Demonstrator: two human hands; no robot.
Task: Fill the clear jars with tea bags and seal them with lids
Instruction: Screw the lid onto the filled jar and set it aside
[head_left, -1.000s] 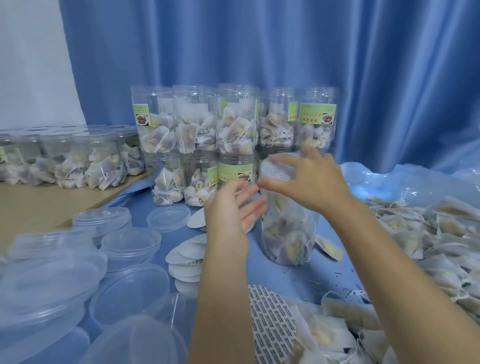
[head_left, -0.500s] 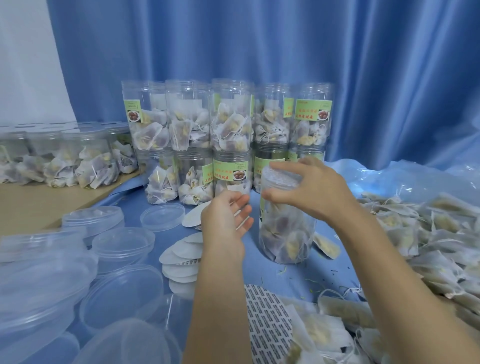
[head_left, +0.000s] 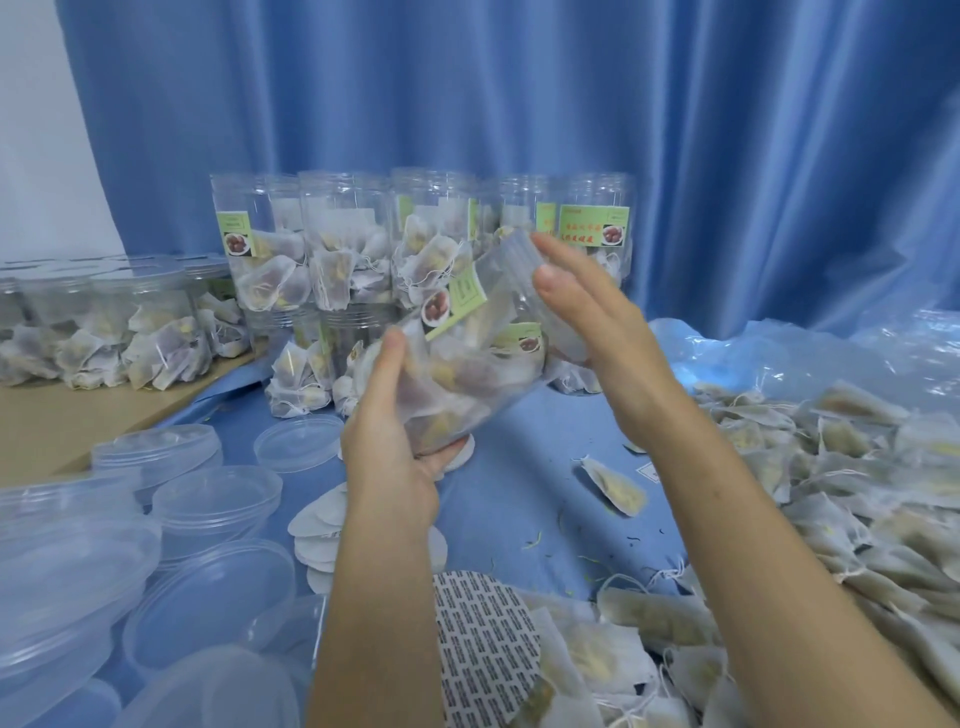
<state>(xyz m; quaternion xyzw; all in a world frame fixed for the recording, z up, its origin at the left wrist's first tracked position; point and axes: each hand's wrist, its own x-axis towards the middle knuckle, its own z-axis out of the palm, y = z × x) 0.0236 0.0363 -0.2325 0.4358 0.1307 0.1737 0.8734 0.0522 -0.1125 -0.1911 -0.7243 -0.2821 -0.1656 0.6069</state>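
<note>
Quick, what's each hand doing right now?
Left hand: holds the tilted jar of tea bags from below, fingers curled round it.
Right hand: open, fingers straight, palm against the jar's top end.

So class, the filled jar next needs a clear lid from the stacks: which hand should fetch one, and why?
Probably the left hand: the clear lids lie on its side. It cradles the tilted jar, so the right hand, flat against the jar, must hold it first.

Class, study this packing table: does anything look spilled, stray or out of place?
Yes. One tea bag lies alone on the blue cloth, apart from the heap on the right, and loose bits of tea are scattered around it, likely spilled from bags.
</note>
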